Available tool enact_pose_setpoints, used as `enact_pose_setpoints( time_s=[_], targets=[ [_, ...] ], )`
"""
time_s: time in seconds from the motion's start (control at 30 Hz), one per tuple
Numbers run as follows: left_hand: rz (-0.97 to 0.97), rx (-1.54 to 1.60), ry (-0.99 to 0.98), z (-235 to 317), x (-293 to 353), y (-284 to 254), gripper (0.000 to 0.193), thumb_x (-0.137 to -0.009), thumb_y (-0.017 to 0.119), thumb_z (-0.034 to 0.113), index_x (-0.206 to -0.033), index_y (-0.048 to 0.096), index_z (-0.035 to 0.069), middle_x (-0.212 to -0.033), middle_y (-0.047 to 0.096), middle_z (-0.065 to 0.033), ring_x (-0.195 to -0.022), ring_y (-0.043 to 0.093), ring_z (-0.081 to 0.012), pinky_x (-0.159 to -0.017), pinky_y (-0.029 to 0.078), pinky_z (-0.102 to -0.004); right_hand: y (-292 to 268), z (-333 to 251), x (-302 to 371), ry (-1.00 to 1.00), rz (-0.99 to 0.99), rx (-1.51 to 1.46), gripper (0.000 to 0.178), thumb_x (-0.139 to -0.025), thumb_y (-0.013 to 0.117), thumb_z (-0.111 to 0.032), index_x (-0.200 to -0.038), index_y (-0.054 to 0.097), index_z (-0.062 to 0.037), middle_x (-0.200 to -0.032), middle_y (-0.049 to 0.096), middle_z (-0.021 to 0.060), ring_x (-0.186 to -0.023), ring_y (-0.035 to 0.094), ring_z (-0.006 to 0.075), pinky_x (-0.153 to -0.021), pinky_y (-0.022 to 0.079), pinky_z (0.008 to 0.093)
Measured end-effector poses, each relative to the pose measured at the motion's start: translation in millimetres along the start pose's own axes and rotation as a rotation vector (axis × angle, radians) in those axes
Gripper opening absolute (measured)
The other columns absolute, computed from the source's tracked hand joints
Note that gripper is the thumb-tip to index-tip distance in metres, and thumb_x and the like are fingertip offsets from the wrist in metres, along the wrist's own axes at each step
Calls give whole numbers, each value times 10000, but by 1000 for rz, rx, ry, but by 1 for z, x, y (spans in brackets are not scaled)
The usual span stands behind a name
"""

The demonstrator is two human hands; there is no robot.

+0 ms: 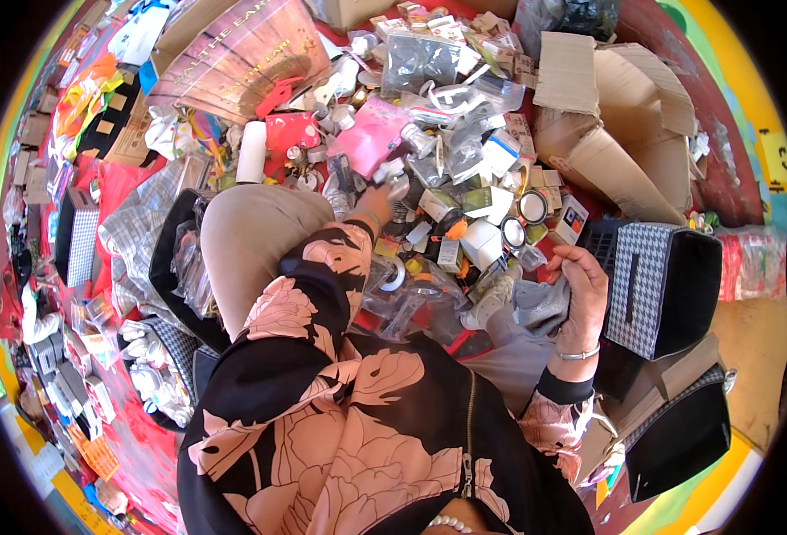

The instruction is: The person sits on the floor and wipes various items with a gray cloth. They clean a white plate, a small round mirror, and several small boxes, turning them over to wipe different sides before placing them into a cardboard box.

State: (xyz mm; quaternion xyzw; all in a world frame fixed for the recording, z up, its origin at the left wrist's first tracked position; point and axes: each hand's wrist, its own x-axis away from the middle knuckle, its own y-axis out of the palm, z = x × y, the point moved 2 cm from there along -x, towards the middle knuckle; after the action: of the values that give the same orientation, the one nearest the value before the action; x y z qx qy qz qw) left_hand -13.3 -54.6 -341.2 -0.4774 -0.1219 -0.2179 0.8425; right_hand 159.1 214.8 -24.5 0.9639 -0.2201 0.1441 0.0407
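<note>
My left hand (375, 206) reaches forward past my bent knee into a large pile of small goods. Its fingers are closed around something small and clear-looking that I cannot make out. Just beyond it lies a pink plastic bag (368, 134). Boxes and a white box (482, 244) lie to its right, among round black-rimmed items (532, 208). My right hand (581, 290), with a bracelet at the wrist, is held up at the right of the pile. Its fingers are curled together and I see nothing in them. Close beside it is a crumpled grey plastic bag (539, 303).
An open cardboard box (621, 160) stands at the far right. Houndstooth-patterned black bins (647, 285) are beside my right arm. A black bin with clear bags (184, 267) stands by my left knee. A large printed paper bag (242, 62) lies beyond the pile.
</note>
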Motion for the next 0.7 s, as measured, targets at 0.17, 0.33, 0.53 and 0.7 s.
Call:
enact_pose_setpoints(
  time_s=[0.17, 0.33, 0.53, 0.7],
  targets=[
    [-284, -130, 227, 38, 19, -6, 334, -799, 561, 369, -1043, 650, 158, -1028, 598, -199, -948, 587, -394, -820, 472, -434, -5, -2, 3, -26, 16, 25, 192, -816, 476, 11, -919, 633, 49, -756, 610, 64, -641, 530, 102, -618, 417, 208],
    [72, -265, 255, 63, -7, -13, 437, -839, 493, 425, -866, 700, 42, -1016, 640, -125, -1164, 471, -342, -877, 425, -441, -7, -5, 10, -23, 47, 6, 186, -827, 479, 5, -925, 630, 49, -761, 615, 68, -645, 539, 105, -610, 416, 211],
    [311, -355, -106, 40, -57, -28, 522, -826, 492, 181, -1324, 403, 50, -1411, 324, -207, -1347, 241, -350, -1029, 289, -450, -6, -5, 6, 20, 60, 4, 199, -826, 461, 30, -933, 626, 61, -760, 613, 83, -642, 536, 111, -619, 433, 217],
    [241, -310, -227, 17, -85, -25, 644, -813, 487, 144, -1412, 259, 80, -1455, 251, -211, -1367, 206, -357, -1067, 240, -459, 8, -3, -2, 64, 74, -15, 192, -820, 460, 38, -912, 628, 59, -760, 612, 87, -642, 532, 112, -622, 432, 218]
  ],
)
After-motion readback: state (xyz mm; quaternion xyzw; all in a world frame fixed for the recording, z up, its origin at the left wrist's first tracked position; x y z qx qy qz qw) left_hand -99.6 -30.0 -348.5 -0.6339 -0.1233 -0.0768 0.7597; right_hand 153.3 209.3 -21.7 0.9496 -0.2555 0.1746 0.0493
